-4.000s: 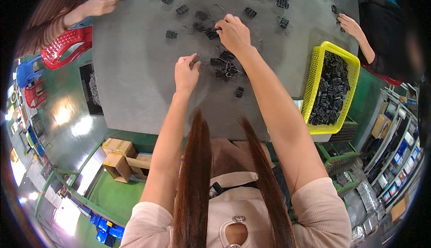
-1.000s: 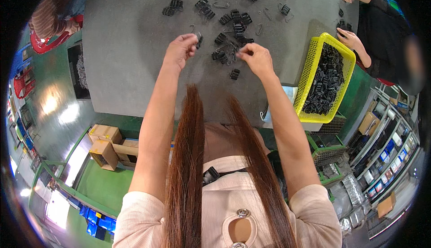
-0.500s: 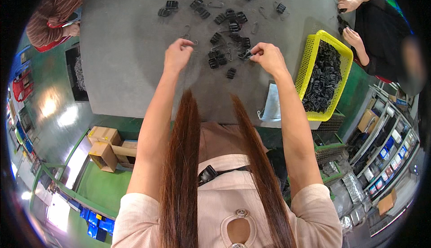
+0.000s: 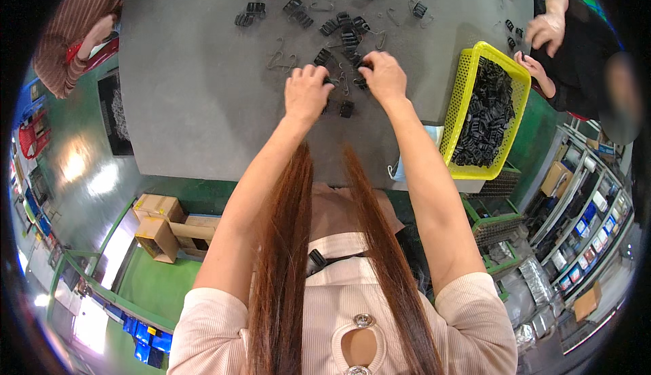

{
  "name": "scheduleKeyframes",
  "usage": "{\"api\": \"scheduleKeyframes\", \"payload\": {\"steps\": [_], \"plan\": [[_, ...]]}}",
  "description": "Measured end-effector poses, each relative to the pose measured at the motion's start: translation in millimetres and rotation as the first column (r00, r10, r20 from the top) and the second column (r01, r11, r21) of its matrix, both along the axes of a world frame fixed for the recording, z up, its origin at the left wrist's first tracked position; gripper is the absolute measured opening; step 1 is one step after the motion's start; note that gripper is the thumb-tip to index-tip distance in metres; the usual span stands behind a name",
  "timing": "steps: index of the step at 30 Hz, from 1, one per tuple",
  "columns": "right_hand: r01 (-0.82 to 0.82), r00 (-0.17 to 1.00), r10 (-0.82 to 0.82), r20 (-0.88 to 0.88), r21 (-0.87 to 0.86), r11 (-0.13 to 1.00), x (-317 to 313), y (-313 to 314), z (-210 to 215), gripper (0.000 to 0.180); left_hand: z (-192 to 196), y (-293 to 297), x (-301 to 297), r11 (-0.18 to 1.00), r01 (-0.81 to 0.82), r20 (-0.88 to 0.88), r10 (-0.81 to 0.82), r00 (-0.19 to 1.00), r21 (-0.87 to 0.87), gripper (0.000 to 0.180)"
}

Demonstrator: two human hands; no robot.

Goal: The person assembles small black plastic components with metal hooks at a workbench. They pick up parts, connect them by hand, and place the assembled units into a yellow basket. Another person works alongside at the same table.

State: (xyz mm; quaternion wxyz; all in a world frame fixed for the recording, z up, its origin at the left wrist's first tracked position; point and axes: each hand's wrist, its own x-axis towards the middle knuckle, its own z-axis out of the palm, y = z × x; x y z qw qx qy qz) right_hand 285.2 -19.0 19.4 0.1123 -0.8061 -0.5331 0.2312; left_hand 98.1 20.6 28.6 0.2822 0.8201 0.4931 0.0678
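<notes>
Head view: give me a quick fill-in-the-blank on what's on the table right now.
1. The basket right of the right hand is coloured ____.
2. The black clips lie scattered on a ____ table.
3. The left hand and right hand both rest at the pile of ____.

Missing words: yellow; grey; clips

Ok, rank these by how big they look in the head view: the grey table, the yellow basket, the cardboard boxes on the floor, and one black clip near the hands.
1. Grey table
2. Yellow basket
3. Cardboard boxes, though they lie farther from the camera, so their true size is unsure
4. Black clip, smallest by far
</notes>
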Motion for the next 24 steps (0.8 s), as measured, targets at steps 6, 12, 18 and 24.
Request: {"api": "scheduleKeyframes", "payload": {"steps": [6,12,18,24], "plan": [[0.394,0.756,-0.295,-0.584,0.046,0.918,42,-10,-12,0.031,22,47,-55,0.784,-0.176,0.339,0.444,0.830,-0.595,0.019],[0.580,0.255,-0.605,-0.754,-0.381,0.720,76,-59,31,0.040,27,58,-48,0.255,0.019,0.202,0.717,0.667,-0.967,0.026],[0.248,0.960,-0.279,-0.037,-0.355,0.901,-4,-31,22,0.043,0,52,64,0.926,-0.318,0.013,0.327,0.945,-0.203,0.049],[0.175,0.239,-0.419,-0.876,-0.385,0.906,34,-33,36,0.024,2,82,34,0.924,-0.119,0.026,0.137,0.990,-0.363,0.034]]}}
